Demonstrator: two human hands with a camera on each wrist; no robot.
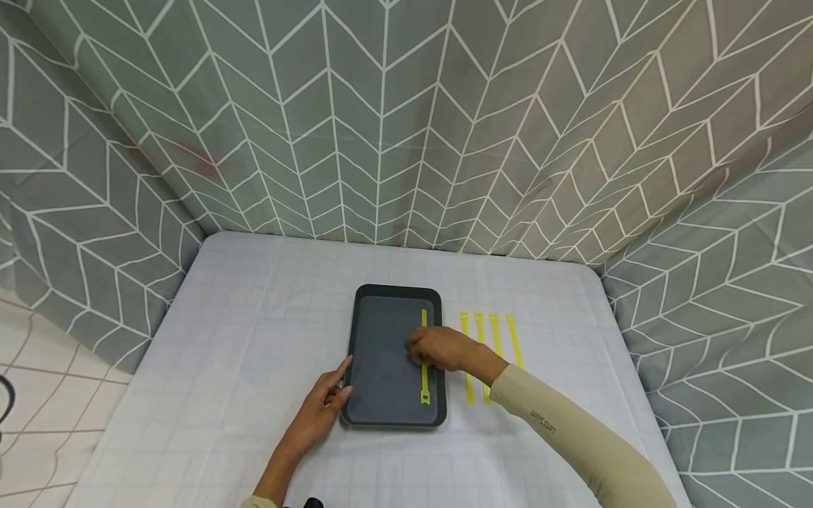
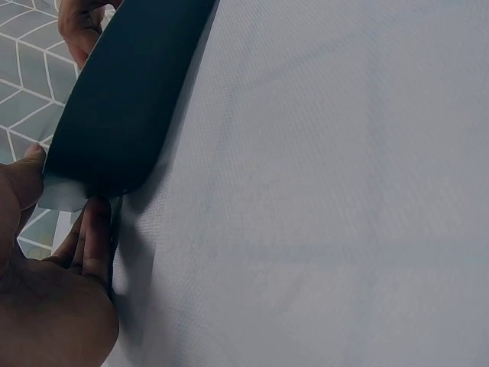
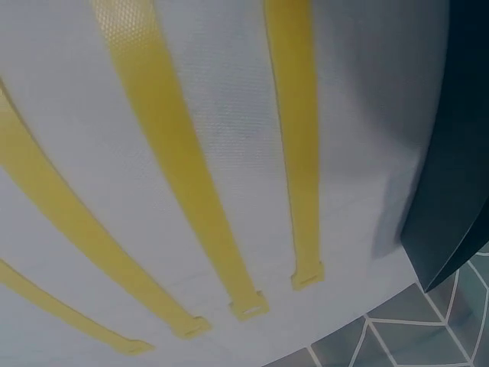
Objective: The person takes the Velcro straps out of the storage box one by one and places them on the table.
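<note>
A dark grey rectangular tray (image 1: 387, 367) lies on the white-covered table. Along its right side is a flat yellow cable tie (image 1: 425, 388), its slotted head toward the near edge. My right hand (image 1: 441, 348) reaches over the tray's right rim and pinches this tie near its middle; the fingertips are partly hidden. My left hand (image 1: 320, 407) touches the tray's left side with extended fingers. In the left wrist view, its fingers (image 2: 95, 237) are right at the outside of the tray wall (image 2: 126, 99).
Right of the tray, several more yellow cable ties (image 3: 302, 153) lie side by side on the table (image 1: 254, 339), partly under the right forearm in the head view. A patterned grey curtain (image 1: 381, 141) hangs behind the table and along both sides.
</note>
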